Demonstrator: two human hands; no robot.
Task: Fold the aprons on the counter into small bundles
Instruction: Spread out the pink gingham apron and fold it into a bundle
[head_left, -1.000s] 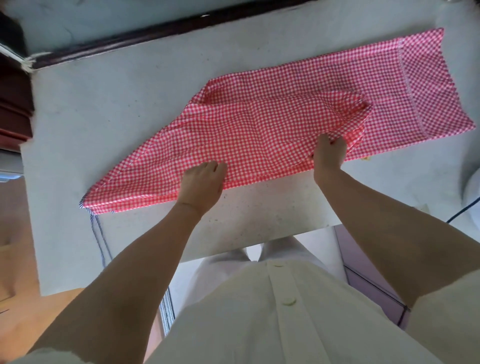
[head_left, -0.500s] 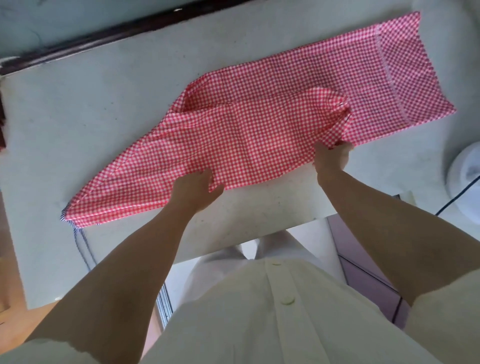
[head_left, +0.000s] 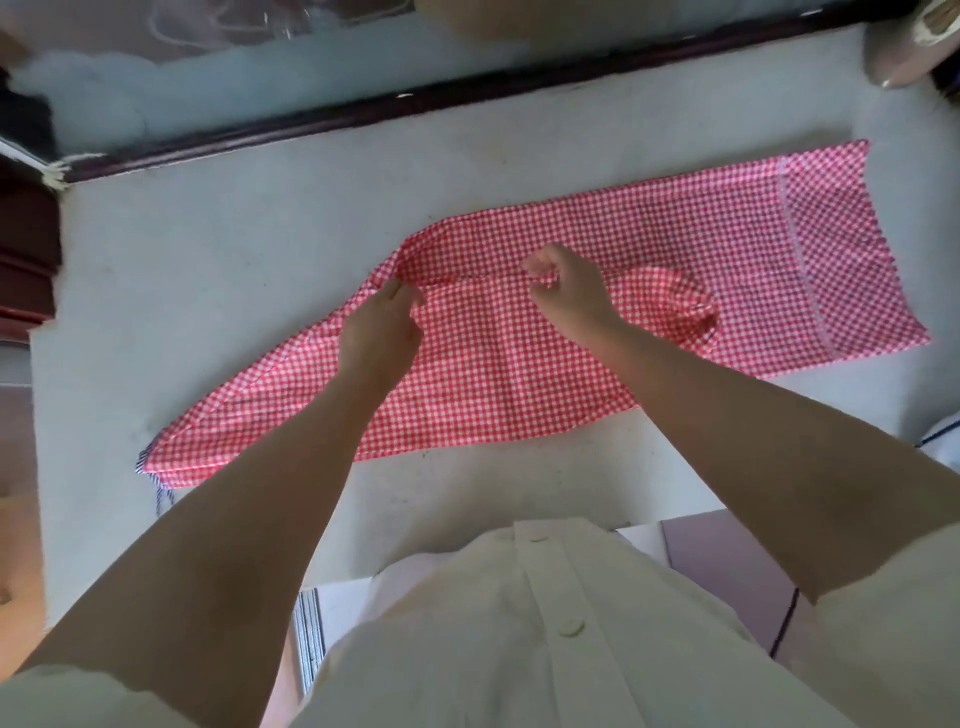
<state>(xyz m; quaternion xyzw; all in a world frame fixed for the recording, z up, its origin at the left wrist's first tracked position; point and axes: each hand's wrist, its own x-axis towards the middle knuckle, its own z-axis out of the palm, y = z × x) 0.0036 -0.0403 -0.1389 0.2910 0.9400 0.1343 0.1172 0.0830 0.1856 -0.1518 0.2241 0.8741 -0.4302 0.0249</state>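
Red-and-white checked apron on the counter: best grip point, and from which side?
Probably grip the raised fold edge across the red-and-white checked cloth apron, pinching from above and reaching over from the near side. That edge stands off the flat layer beneath; the left hand and right hand pinch it there.

Apron (head_left: 701, 244) on the bench (head_left: 234, 260); left hand (head_left: 382, 335) at the apron's middle fold, right hand (head_left: 569, 291) further right along it

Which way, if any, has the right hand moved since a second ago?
Yes. The right hand left the apron's near edge by the counter front and went away from the person, toward the dark trim, now pinching a mid-apron fold.
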